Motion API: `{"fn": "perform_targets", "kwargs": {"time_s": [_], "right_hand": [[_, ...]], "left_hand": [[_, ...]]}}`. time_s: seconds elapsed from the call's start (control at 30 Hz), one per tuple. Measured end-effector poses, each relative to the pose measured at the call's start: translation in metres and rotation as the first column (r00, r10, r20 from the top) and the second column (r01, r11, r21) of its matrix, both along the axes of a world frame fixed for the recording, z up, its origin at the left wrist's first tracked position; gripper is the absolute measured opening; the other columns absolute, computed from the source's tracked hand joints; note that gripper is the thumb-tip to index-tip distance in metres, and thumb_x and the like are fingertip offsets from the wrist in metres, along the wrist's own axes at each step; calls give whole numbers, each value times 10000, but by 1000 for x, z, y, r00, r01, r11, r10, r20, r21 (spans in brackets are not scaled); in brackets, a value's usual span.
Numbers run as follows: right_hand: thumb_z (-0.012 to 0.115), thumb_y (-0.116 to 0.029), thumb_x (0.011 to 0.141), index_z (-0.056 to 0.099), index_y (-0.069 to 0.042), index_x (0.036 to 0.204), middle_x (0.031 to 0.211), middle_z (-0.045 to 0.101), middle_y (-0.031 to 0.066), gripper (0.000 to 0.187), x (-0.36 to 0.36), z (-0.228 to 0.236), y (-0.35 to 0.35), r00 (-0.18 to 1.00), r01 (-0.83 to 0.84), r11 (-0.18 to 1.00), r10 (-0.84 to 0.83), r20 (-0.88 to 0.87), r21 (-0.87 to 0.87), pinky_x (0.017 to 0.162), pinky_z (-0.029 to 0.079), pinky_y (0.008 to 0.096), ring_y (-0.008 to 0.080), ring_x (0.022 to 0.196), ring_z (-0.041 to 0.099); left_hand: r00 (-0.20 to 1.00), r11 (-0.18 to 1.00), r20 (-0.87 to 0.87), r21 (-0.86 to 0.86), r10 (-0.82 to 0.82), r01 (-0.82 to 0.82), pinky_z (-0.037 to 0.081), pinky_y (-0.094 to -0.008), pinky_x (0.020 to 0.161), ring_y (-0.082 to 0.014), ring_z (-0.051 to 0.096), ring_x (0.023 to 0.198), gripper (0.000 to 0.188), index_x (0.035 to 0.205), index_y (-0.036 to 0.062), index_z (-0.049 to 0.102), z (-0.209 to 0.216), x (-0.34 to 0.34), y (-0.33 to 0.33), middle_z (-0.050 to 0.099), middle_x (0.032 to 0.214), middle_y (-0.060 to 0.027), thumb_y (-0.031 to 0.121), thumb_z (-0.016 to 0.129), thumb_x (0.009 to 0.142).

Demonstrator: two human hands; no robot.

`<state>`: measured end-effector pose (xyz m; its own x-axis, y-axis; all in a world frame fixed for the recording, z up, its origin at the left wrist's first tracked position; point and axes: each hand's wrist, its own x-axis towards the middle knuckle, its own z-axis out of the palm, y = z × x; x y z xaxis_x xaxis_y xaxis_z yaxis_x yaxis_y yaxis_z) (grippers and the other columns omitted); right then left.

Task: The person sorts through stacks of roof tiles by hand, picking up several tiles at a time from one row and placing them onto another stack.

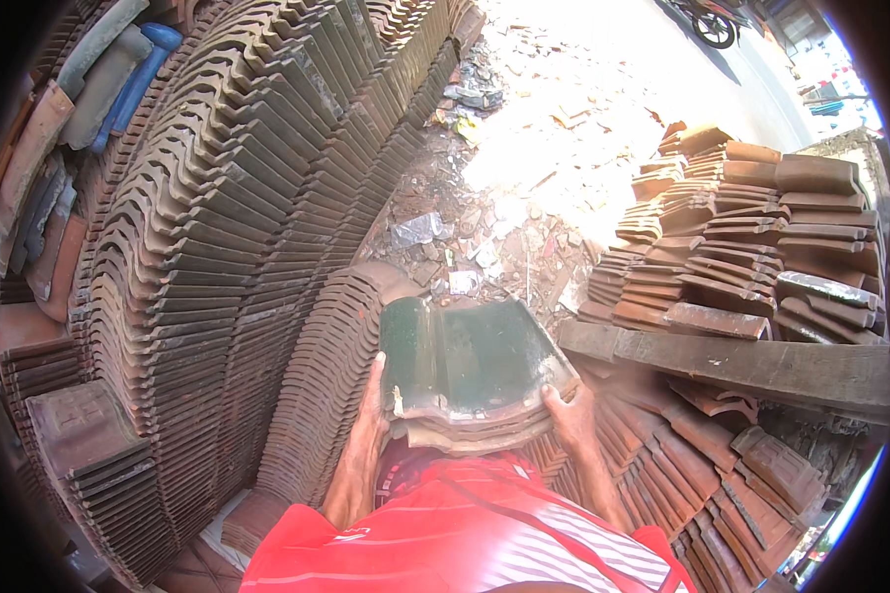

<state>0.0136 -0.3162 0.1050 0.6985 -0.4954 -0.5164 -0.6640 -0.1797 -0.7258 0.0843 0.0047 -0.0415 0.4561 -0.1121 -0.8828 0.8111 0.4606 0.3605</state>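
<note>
A short stack of curved roof tiles (475, 356) is held in front of my red shirt, the top one dark green with a worn, pale near edge. My left hand (371, 400) grips the stack's left side, its thumb along the edge. On the right side my right hand (568, 410) clasps it, thumb resting over the near right corner. The undersides of the tiles and most of my fingers are hidden. Just left of the held stack stands a lower row of brown roof tiles (317, 366).
Tall rows of packed tiles (257, 217) rise on the left, with a blue tile (139, 84) among loose ones. More tiles (731, 237) are piled at right behind a wooden beam (731, 364). Broken rubble (465, 237) covers the ground ahead. A motorcycle wheel (715, 30) shows far off.
</note>
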Motion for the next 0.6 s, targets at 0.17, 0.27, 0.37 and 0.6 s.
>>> {"fn": "perform_targets", "kwargs": {"time_s": [0.17,0.27,0.37,0.6], "right_hand": [[655,-209,841,622,70,1117,979,670,96,394,90,54,-54,989,61,997,-53,141,-51,802,481,316,156,880,593],[658,-193,828,622,77,1119,992,669,100,399,146,54,-90,980,119,992,-113,165,-31,809,477,314,150,896,593],[656,-181,817,631,71,1126,1001,673,107,399,212,45,-117,978,104,995,-104,179,12,828,479,315,148,916,599],[641,-152,805,650,69,943,853,665,78,261,374,43,-174,981,125,991,-118,154,-40,703,495,332,155,789,605]], "left_hand": [[996,992,60,-102,-70,76,524,-463,901,-287,595,1116,697,1355,120,509,12,118,-71,569,1300,-103,629,539,880],[990,980,90,-156,-109,123,526,-455,900,-283,608,1096,699,1344,112,519,6,187,-113,583,1280,-105,632,541,877],[979,967,147,-193,-139,166,528,-446,899,-278,621,1076,700,1333,104,529,-3,264,-142,598,1261,-107,634,544,875],[978,948,106,-248,-179,201,535,-423,891,-262,648,1020,707,1304,89,552,14,413,-213,629,1206,-108,643,554,865]]}}
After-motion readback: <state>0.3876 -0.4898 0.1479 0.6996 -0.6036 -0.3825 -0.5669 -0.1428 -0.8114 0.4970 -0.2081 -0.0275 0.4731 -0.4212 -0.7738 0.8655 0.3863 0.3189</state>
